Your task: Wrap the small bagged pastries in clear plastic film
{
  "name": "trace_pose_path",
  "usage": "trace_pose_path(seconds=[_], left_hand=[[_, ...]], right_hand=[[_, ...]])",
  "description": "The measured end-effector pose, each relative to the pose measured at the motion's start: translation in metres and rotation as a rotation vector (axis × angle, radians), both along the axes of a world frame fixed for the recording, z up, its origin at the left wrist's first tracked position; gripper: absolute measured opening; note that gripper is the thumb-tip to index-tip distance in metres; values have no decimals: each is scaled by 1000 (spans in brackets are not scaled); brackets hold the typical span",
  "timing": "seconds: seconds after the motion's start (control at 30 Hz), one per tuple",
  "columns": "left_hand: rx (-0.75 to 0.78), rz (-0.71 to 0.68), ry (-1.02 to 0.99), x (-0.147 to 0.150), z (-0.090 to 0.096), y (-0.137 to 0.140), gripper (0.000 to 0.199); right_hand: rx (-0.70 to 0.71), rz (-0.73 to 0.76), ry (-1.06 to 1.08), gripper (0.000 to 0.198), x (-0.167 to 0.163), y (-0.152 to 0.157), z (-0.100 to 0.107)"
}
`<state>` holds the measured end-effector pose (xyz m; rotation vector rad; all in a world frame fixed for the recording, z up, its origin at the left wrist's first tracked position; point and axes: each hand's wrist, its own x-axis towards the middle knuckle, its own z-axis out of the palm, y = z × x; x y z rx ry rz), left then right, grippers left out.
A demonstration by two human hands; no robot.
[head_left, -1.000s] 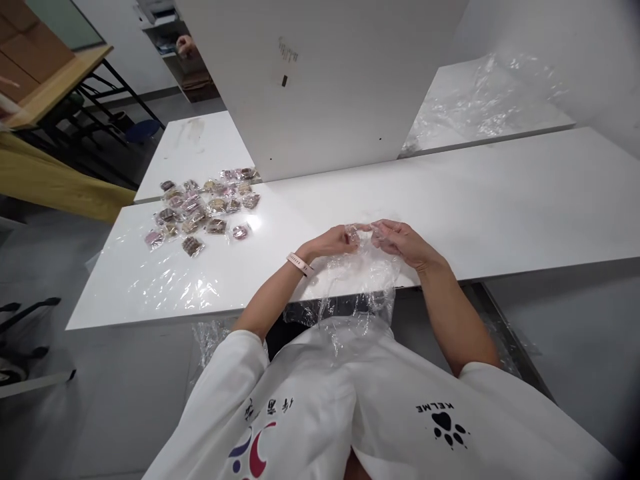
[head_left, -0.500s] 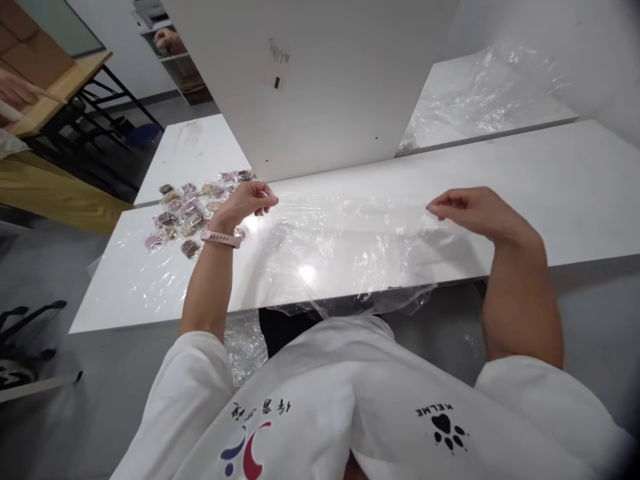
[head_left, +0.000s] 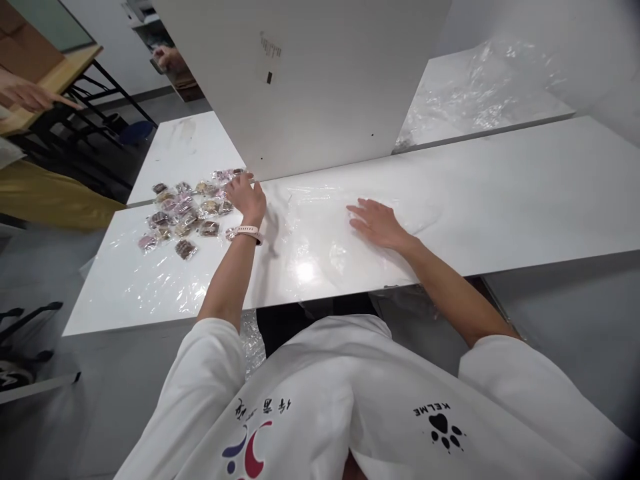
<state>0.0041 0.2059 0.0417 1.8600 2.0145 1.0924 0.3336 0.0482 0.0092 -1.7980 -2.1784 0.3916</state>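
Observation:
A clear plastic sheet lies spread over the white table in front of me. My right hand rests flat on the sheet, or just above it, fingers spread and holding nothing. To the left, my left hand is at the right edge of a pile of small wrapped snacks, brown, pink and yellowish in clear wrappers. Its fingers are apart and reach toward the far end of the pile; I see nothing gripped in them.
Behind the sheet stands a tall white panel. Crumpled clear plastic lies on the surface at the back right. At far left, another person's hand is over a wooden table; a blue stool stands nearby.
Both hands have let go of the plastic sheet, which now lies flatter on the table. My left hand shifted to the wrapped snacks; my right moved left and opened over the sheet.

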Motion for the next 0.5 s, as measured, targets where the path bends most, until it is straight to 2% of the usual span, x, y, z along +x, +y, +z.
trace_pose_path(seconds=[0.07,0.17,0.23,0.33,0.5], left_hand=[[-74,92,124,-10,-6,-1,45],[-254,80,239,-23,-18,-7,57],[-307,14,276,-29,-25,-12,51],[-225,-72,295,-36,-32,-16,33],[-169,-156,257,-45,-27,-9,17]], right_hand=[[-66,66,-54,66,-3,3,-15],[-60,120,-65,67,8,13,-25],[-53,158,-56,67,16,20,-26],[-28,188,-63,68,22,27,-26],[5,186,-77,67,21,29,-32]])
